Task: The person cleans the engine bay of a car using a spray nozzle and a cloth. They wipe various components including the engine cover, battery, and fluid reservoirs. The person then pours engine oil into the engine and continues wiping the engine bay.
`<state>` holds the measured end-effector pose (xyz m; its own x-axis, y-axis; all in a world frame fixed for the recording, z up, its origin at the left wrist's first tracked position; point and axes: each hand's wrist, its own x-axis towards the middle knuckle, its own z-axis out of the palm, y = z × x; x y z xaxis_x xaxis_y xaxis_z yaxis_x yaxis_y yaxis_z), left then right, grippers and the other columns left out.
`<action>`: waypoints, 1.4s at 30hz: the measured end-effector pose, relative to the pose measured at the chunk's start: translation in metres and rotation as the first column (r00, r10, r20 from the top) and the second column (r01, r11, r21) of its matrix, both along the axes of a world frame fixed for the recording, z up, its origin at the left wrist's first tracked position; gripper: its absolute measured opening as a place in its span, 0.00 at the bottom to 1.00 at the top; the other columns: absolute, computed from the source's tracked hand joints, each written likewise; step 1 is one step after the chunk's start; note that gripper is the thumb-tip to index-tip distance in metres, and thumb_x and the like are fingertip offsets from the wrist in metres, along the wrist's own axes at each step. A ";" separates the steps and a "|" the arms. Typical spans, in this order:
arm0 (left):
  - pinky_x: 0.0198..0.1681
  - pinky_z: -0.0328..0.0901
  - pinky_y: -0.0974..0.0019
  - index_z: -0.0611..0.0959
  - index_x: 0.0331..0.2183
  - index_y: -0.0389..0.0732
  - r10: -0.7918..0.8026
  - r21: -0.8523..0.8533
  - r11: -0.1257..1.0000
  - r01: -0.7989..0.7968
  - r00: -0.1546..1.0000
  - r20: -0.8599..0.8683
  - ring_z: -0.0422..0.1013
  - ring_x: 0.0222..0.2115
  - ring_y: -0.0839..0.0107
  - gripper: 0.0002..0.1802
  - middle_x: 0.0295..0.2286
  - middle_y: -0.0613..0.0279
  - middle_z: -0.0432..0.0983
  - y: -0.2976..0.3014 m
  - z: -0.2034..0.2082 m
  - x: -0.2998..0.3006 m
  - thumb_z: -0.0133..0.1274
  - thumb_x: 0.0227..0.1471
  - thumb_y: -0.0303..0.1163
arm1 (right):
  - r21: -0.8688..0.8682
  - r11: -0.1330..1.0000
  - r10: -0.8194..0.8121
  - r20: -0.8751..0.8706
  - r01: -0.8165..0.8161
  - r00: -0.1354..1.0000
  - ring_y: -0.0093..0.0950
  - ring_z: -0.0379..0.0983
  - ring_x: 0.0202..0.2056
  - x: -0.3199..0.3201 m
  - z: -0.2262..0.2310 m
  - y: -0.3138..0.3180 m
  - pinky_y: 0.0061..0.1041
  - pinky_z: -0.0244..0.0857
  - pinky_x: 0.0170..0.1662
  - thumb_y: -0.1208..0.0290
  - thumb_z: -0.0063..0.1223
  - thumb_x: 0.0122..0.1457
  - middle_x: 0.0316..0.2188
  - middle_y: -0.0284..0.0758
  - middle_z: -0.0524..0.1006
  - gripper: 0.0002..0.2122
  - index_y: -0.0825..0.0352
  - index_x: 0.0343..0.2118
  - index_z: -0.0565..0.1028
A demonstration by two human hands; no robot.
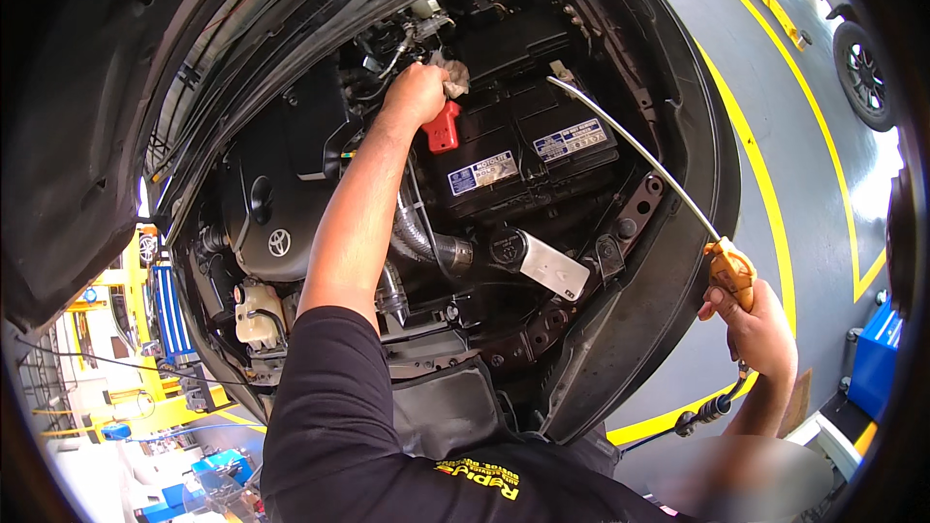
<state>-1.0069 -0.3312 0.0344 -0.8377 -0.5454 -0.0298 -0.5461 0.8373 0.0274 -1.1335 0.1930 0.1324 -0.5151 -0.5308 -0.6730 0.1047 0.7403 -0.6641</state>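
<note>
My left hand reaches deep into the engine bay, its fingers closed on a crumpled pale rag. Just below the rag is a red terminal cover at the edge of the black car battery. Out at the right, beyond the fender, my right hand grips a yellow-orange air blow gun. Its long thin white nozzle slants up and left, the tip over the far right part of the battery. A dark hose with a coupling runs down from its handle.
A black engine cover lies left of my forearm. A phone-like white slab rests near a round black cap. The raised hood stands at left. The fender curves along the right; a blue cabinet stands beyond.
</note>
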 end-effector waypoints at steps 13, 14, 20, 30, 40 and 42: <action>0.47 0.71 0.49 0.85 0.41 0.46 -0.036 -0.363 0.908 -0.209 0.825 -0.564 0.77 0.41 0.50 0.12 0.39 0.51 0.82 -0.034 -0.006 0.027 0.53 0.55 0.35 | 0.031 0.960 0.278 -0.269 -0.280 0.922 0.28 0.73 0.13 0.001 0.004 -0.183 0.32 0.68 0.19 0.49 0.56 0.64 0.14 0.36 0.74 0.26 0.74 0.23 0.76; 0.47 0.71 0.49 0.83 0.39 0.45 0.126 -0.198 0.944 -0.264 0.842 -0.524 0.77 0.41 0.50 0.11 0.36 0.52 0.82 -0.043 -0.012 0.021 0.53 0.56 0.36 | 0.065 0.954 0.298 -0.294 -0.293 0.908 0.29 0.74 0.13 0.001 0.002 -0.195 0.32 0.69 0.20 0.48 0.56 0.64 0.13 0.36 0.74 0.27 0.75 0.23 0.76; 0.50 0.71 0.45 0.78 0.49 0.46 0.392 -0.023 0.907 -0.420 0.865 -0.313 0.77 0.47 0.45 0.19 0.43 0.42 0.81 -0.073 0.004 0.011 0.47 0.59 0.41 | 0.072 0.932 0.361 -0.284 -0.356 0.888 0.27 0.72 0.12 0.007 0.002 -0.210 0.30 0.68 0.17 0.46 0.58 0.62 0.14 0.35 0.74 0.28 0.74 0.22 0.76; 0.41 0.71 0.61 0.80 0.44 0.34 0.700 0.725 0.687 -0.052 0.314 -0.641 0.79 0.37 0.66 0.13 0.37 0.55 0.82 -0.079 0.005 0.026 0.47 0.67 0.33 | 0.096 0.939 0.342 -0.310 -0.329 0.887 0.25 0.72 0.13 0.019 0.000 -0.223 0.28 0.65 0.16 0.48 0.58 0.63 0.15 0.34 0.75 0.27 0.73 0.23 0.76; 0.28 0.69 0.59 0.73 0.32 0.34 0.274 0.306 0.835 -0.457 -0.135 -0.952 0.74 0.25 0.64 0.14 0.27 0.52 0.76 -0.025 0.078 0.166 0.46 0.66 0.35 | -0.018 0.916 0.385 -0.235 -0.400 0.892 0.25 0.70 0.11 0.040 0.037 -0.200 0.27 0.62 0.13 0.51 0.57 0.63 0.15 0.34 0.73 0.25 0.76 0.28 0.76; 0.36 0.70 0.47 0.76 0.35 0.36 0.337 -0.054 0.788 -0.613 0.503 -0.796 0.77 0.30 0.49 0.17 0.31 0.47 0.79 -0.030 0.071 0.177 0.46 0.65 0.42 | -0.029 0.901 0.419 -0.200 -0.433 0.885 0.25 0.69 0.11 0.052 0.033 -0.207 0.27 0.63 0.14 0.49 0.57 0.63 0.15 0.34 0.73 0.26 0.76 0.26 0.75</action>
<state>-0.8298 -0.3612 0.1056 -0.1045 -0.7272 0.6784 -0.7714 0.4898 0.4063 -1.0810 -0.0143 0.1657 -0.3392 -0.7701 -0.5402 -0.3397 0.6358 -0.6931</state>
